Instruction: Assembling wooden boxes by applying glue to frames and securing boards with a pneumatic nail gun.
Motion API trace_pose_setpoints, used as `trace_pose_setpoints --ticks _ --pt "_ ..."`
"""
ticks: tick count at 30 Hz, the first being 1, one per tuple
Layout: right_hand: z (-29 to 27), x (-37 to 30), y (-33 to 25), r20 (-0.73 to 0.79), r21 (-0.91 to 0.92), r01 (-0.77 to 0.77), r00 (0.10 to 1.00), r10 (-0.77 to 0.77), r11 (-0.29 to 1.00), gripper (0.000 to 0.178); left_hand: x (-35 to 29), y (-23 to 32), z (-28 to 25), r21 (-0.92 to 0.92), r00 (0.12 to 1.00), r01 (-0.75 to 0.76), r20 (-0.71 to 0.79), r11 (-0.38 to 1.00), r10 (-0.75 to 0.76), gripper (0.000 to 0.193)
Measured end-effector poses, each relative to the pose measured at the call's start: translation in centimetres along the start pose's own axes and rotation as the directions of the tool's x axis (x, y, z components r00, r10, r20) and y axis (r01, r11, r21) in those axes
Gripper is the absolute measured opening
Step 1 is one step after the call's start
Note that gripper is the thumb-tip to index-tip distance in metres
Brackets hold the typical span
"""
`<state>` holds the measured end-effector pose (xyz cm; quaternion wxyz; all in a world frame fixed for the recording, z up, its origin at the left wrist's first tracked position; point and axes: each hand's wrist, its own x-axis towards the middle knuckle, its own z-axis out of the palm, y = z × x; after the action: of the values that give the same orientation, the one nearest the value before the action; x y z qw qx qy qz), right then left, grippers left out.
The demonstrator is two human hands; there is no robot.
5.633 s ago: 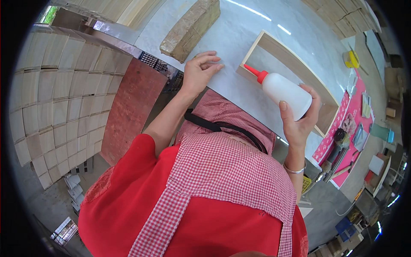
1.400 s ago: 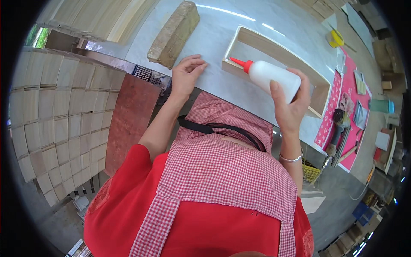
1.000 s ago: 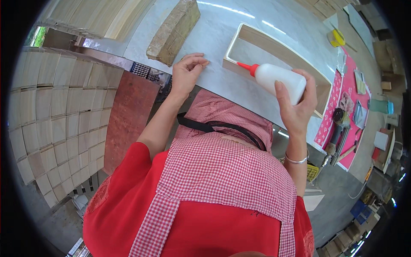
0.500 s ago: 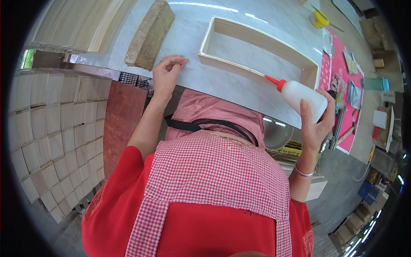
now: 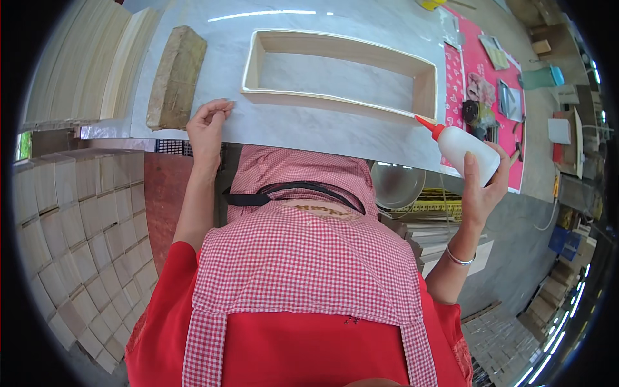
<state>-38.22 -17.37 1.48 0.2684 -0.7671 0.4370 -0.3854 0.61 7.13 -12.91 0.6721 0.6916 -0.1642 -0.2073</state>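
Note:
My right hand [image 5: 482, 184] is wrapped round a white squeeze bottle [image 5: 467, 153] with a red nozzle [image 5: 428, 125], tilted so that its tip is at the near right corner of a wooden frame [image 5: 335, 99]. That rectangular frame, open in the middle, lies on the marbled table top [image 5: 303, 126]. A white bead runs along its upper edges, including the near side up to the nozzle. My left hand [image 5: 207, 122] hovers by the table's near edge, fingers loosely curled together, with nothing seen in them. Beside it lies a worn brown block [image 5: 177, 77].
Stacked pale boards [image 5: 84, 64] stand at the far left, with piled wood blocks [image 5: 84, 238] below. A pink mat [image 5: 490, 55] on the right bears a cloth [image 5: 480, 89] and tools. A round bowl [image 5: 396, 184] and a yellow crate [image 5: 432, 205] sit below the table edge.
The bottle's tip has moved right along the frame's near side to its right corner, leaving a white bead. The whole view has shifted; my left hand keeps its curled shape.

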Motion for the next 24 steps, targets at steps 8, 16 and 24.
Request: trace_pose_setpoints --ticks 8,16,24 --pt "-1.9 0.0 1.7 -0.089 -0.004 -0.100 0.991 0.100 0.995 0.041 0.1 -0.3 -0.1 0.022 1.000 0.005 -0.008 1.000 -0.005 0.018" --pt "-0.6 1.2 4.5 -0.220 0.150 -0.157 0.957 0.188 0.976 0.043 0.1 0.0 -0.2 0.057 1.000 0.001 -0.001 0.998 -0.001 0.017" --pt "6.3 12.7 9.4 -0.298 -0.022 -0.045 0.954 0.036 0.999 0.050 -0.3 1.2 0.0 0.060 0.997 0.075 -0.025 0.995 -0.074 0.015"
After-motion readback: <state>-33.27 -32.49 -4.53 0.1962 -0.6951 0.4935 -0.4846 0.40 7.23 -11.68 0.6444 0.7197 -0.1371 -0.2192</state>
